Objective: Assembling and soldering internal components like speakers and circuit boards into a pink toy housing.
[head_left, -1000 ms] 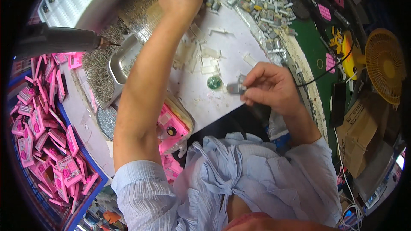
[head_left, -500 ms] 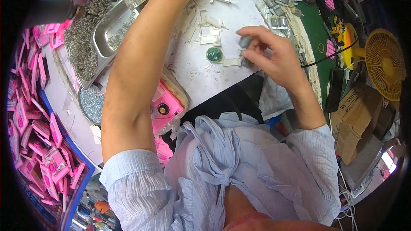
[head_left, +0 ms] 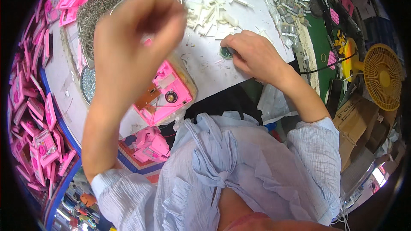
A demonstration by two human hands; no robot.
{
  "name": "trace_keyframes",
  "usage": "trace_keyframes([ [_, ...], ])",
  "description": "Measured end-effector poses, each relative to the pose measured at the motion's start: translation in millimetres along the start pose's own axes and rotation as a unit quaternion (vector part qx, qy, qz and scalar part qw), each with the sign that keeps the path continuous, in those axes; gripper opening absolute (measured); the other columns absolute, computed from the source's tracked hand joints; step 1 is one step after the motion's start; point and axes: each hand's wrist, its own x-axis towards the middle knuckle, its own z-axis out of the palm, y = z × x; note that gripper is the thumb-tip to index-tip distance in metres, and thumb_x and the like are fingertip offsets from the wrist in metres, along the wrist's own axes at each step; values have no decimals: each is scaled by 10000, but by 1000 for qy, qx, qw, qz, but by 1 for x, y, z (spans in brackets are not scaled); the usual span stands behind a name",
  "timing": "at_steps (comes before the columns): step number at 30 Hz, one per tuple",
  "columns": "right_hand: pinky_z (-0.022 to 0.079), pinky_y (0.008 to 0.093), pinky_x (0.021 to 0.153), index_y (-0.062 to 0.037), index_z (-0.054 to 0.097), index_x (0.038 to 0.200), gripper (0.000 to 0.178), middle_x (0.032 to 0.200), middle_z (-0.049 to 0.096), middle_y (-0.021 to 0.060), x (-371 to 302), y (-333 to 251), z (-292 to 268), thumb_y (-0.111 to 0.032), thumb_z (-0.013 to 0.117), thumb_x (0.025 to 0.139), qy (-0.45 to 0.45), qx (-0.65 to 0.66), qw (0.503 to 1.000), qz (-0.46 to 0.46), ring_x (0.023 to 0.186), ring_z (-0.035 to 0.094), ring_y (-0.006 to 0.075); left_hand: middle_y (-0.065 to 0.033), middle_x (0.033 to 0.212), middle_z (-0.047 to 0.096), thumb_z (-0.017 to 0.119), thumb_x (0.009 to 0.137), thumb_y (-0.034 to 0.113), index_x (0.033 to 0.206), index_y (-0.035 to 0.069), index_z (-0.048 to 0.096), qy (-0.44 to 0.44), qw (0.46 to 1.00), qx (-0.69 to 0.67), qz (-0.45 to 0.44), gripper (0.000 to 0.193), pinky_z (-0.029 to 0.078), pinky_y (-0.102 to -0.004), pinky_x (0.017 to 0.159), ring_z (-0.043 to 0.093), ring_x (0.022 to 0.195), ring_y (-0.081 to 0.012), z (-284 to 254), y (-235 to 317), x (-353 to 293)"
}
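My left hand [head_left: 139, 38], blurred by motion, hangs over the table beside an open pink plastic casing [head_left: 182, 96]; its fingers look curled, but what they hold, if anything, cannot be made out. In the casing lie a brown circuit board [head_left: 146, 98], thin wires and a round black part [head_left: 171, 97]. At the table's middle my right hand [head_left: 257, 57] is closed on a small grey motor [head_left: 231, 50], its fingertips at a small round green dish [head_left: 224, 54]. Part of the motor is hidden by the fingers. White plastic pieces [head_left: 209, 15] lie scattered just beyond.
Several grey motors [head_left: 291, 10] are heaped at the far right. Small metal parts [head_left: 100, 6] lie at the far left, above a round tin of screws [head_left: 88, 84]. Pink casings [head_left: 43, 145] fill the left side. A yellow fan [head_left: 382, 77] and cardboard box [head_left: 355, 122] stand right.
My left hand has drawn back from the far edge toward me, uncovering more of the pink casing. My right hand has moved left with the motor, down to the green dish.
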Motion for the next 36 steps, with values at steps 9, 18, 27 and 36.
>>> trace_keyframes([
  [9, 464, 215, 714, -7, 640, 1253, 422, 998, 661, 24, -1, -58, -11, 47, 722, 842, -42, 440, 879, 179, 763, 589, 66, -90, 957, 720, 746, 856, -59, 985, -19, 715, 71, 978, -156, -121, 139, 582, -274, 712, 703, 837, -154, 39, -35, -156],
  [18, 447, 194, 762, 1, 570, 1353, 460, 941, 608, -27, 21, -99, 36, 28, 715, 916, -172, 640, 728, 177, 843, 551, 33, -82, 977, 712, 766, 874, -40, 1148, -6, 630, 171, 955, -195, -146, 308, 594, -268, 758, 718, 870, -136, 54, -42, -185],
  [27, 448, 195, 711, -11, 582, 1341, 477, 927, 626, -18, 26, -106, 24, 18, 747, 895, -189, 510, 825, 153, 797, 560, 40, -81, 981, 706, 760, 875, -42, 1138, -5, 622, 154, 952, -225, -139, 300, 599, -272, 773, 717, 869, -133, 51, -44, -186],
  [36, 529, 314, 626, -63, 680, 1189, 431, 895, 700, 83, 37, -102, 17, -128, 851, 799, -94, 278, 955, -48, 723, 666, 183, -146, 968, 725, 764, 800, -83, 1010, 0, 651, 176, 982, -2, 70, 252, 584, -349, 734, 723, 840, -252, 43, -51, -181],
])
